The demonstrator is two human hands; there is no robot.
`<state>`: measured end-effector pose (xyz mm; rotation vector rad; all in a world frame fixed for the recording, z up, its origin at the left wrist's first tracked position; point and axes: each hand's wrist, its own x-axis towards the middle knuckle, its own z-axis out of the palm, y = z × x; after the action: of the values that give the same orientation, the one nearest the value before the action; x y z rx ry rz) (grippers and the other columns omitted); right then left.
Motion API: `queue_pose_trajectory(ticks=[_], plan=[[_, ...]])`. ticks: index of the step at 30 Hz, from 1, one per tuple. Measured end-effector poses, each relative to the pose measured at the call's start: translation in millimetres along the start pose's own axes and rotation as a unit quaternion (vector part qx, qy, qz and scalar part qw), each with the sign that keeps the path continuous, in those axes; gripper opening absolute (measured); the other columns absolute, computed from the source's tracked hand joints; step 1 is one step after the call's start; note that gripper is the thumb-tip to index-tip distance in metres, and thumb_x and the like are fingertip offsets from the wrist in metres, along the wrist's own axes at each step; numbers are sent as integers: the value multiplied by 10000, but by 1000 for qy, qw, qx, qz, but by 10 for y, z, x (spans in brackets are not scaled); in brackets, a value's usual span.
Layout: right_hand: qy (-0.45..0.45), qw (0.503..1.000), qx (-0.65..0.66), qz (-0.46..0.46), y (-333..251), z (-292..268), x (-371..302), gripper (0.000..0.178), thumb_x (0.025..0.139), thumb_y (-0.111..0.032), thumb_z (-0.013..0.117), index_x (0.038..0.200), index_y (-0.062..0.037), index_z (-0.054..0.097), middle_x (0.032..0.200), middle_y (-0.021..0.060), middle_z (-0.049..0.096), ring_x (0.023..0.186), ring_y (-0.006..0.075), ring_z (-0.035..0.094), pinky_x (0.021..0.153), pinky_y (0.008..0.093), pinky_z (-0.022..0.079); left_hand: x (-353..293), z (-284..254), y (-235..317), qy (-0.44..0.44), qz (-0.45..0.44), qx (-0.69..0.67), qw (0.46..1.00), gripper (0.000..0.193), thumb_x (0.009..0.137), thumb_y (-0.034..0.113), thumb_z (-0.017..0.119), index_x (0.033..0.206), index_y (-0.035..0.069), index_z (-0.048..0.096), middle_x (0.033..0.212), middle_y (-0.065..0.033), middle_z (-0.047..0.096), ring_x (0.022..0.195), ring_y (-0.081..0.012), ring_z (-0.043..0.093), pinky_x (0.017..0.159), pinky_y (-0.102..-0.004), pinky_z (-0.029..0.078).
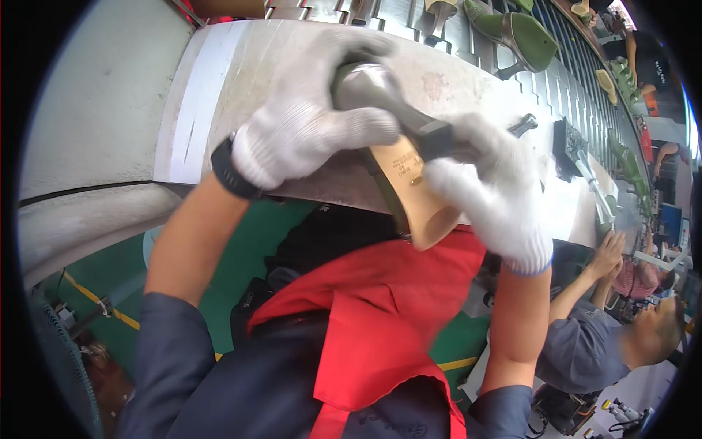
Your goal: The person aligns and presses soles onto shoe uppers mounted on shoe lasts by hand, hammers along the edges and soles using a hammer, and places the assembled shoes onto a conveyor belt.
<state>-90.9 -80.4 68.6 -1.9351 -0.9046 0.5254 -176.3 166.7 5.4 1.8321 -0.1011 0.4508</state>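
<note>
Both my hands wear white knitted gloves and hold one high-heeled shoe (pixel 401 175) over the near edge of the pale workbench (pixel 241 110). The shoe is bottom up, its tan sole showing and its toe end slanting down toward me. My left hand (pixel 322 110) wraps around the back of the shoe, where the dark heel (pixel 387 99) begins; motion blurs its fingers. Closed on the other side, my right hand (pixel 493 186) has its thumb near the sole and its fingers by the heel's tip. The fingers' undersides are hidden.
Beyond the bench runs a slatted metal conveyor (pixel 409 18) carrying green heeled shoes (pixel 512 36) and a tan sole piece (pixel 442 11). A hammer-like metal tool (pixel 523 126) and a dark box-shaped item (pixel 569 150) lie on the right. At far right sits a co-worker (pixel 592 344), hands on the bench.
</note>
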Motion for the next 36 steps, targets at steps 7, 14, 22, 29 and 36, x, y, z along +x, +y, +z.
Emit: queue_pose_trajectory(ticks=[7, 14, 22, 29, 36], plan=[[57, 944, -299, -123, 79, 12, -105, 686, 738, -301, 944, 1327, -28, 722, 1370, 203, 698, 1315, 418, 640, 1121, 483, 514, -688, 280, 256, 33, 136, 195, 971, 803, 595, 191, 1035, 1326, 64, 728, 1236, -146, 674, 1119, -339, 638, 944, -436, 559], [16, 935, -307, -179, 197, 17, -60, 839, 666, -427, 950, 1366, -36, 703, 1372, 198, 692, 1325, 421, 620, 1144, 511, 473, -611, 262, 327, -30, 109, 218, 969, 786, 618, 160, 998, 1355, 71, 741, 1369, -202, 714, 1248, -438, 691, 1065, -513, 569], [-4, 922, -332, -199, 207, 24, 13, 871, 666, -527, 923, 1350, -34, 708, 1334, 194, 698, 1246, 420, 655, 1086, 531, 492, -602, 270, 311, -42, 113, 222, 968, 813, 595, 172, 994, 1360, 70, 738, 1380, -197, 717, 1247, -435, 700, 1051, -510, 577], [279, 926, -141, -214, 386, 302, -353, 520, 928, -97, 791, 1393, 69, 627, 1458, 259, 650, 1365, 418, 625, 1203, 546, 460, -694, 478, 314, 65, 35, 128, 989, 866, 640, 209, 1017, 1413, 4, 684, 1417, -224, 697, 1324, -444, 665, 1109, -493, 550], [224, 733, 638, -74, 45, 395, -215, 580, 1158, -521, 459, 1173, 6, 702, 809, 29, 500, 695, 183, 453, 640, 360, 404, -622, 621, 392, 44, 20, 120, 992, 562, 1060, 322, 693, 1458, -66, 609, 1463, -342, 612, 1346, -480, 624, 1147, -502, 481]])
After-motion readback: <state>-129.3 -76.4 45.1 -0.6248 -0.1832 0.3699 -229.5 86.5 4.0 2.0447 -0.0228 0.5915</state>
